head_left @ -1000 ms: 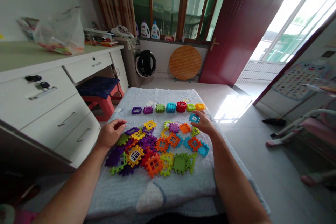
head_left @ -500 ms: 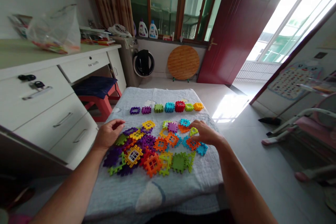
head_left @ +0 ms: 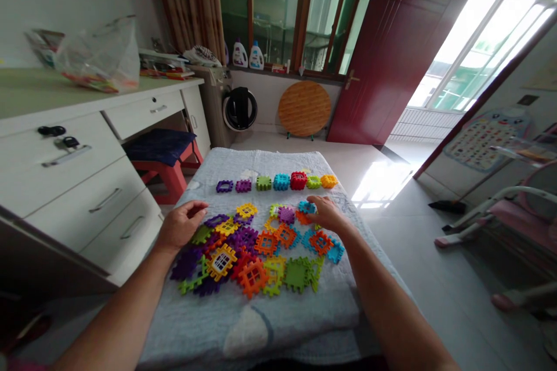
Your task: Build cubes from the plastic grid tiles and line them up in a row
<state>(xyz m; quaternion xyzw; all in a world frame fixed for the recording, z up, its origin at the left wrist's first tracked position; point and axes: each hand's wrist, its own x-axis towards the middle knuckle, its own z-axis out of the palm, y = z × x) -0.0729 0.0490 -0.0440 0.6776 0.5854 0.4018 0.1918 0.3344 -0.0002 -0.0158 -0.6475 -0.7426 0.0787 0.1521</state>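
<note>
My left hand (head_left: 183, 226) hovers at the left edge of the pile, fingers loosely bent, thumb slightly apart, holding nothing. Closest to it are a dark green piece (head_left: 202, 235) and a purple piece (head_left: 216, 220). My right hand (head_left: 329, 215) reaches over the pile's right side. Its fingertips are at a light blue window-shaped building piece (head_left: 306, 207), thumb and fingers apart around its edge; contact is hard to make out. An orange piece (head_left: 303, 218) lies just below it. The hand partly covers a lime piece.
Behind the pile runs a row of stacked interlocking pieces, including a red stack (head_left: 298, 180) and a yellow stack (head_left: 329, 181). A cloth (head_left: 313, 316) covers the table. Left are a white desk (head_left: 87, 185) and a stool (head_left: 163, 153); a pink chair (head_left: 517, 214) stands right.
My right hand has moved left, from beside the lime piece to the light blue piece. My left hand has stayed nearly still. The view has shifted slightly.
</note>
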